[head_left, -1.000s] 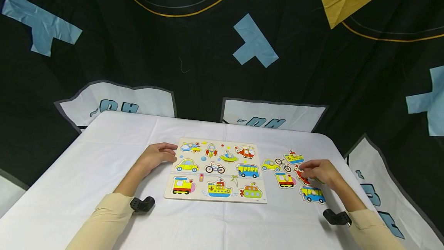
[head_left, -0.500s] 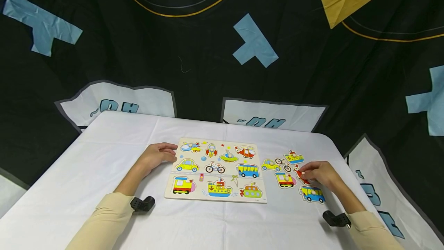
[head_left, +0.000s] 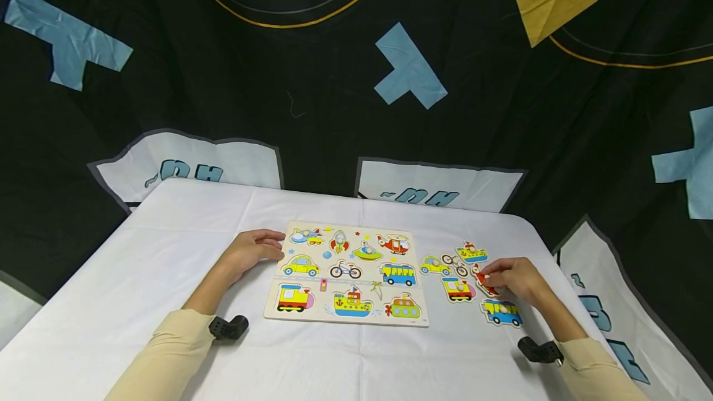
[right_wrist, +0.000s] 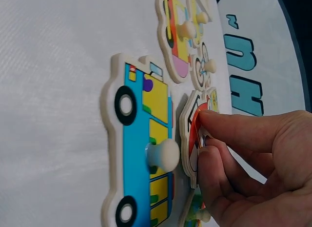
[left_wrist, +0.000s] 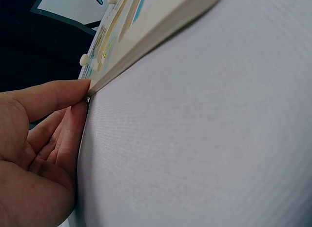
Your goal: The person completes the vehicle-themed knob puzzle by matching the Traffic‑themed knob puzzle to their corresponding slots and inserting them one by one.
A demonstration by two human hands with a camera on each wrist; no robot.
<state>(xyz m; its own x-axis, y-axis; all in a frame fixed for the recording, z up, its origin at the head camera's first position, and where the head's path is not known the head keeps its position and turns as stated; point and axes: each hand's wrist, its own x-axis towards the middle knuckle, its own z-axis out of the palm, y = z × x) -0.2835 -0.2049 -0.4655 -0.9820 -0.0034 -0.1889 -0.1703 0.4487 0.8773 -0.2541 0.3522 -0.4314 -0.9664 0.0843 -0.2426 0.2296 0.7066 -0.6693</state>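
Observation:
My left hand (head_left: 252,252) rests at the left edge of a wooden peg puzzle board (head_left: 323,313); in the left wrist view its extended fingers touch the board's edge. My right hand (head_left: 518,277) is among loose knobbed pieces to the right of the board. With thumb and fingers it pinches a red-and-white helicopter piece (right_wrist: 192,132), whose knob is hidden behind the fingertips. A blue-and-yellow bus piece (right_wrist: 131,144) lies beside it on the tablecloth. Partly under the right hand lies a green piece (right_wrist: 197,202).
Near the right hand lie a yellow car piece (head_left: 434,265), a bicycle piece (head_left: 455,263), a ship piece (head_left: 470,252) and a train piece (head_left: 458,289). Knobs show on the board's airplane, rocket and flying saucer. A dark cloth backdrop (head_left: 334,91) hangs behind the white table (head_left: 167,234).
My right hand has moved slightly down, and its fingers have closed in on the helicopter piece. The left hand and the board look the same.

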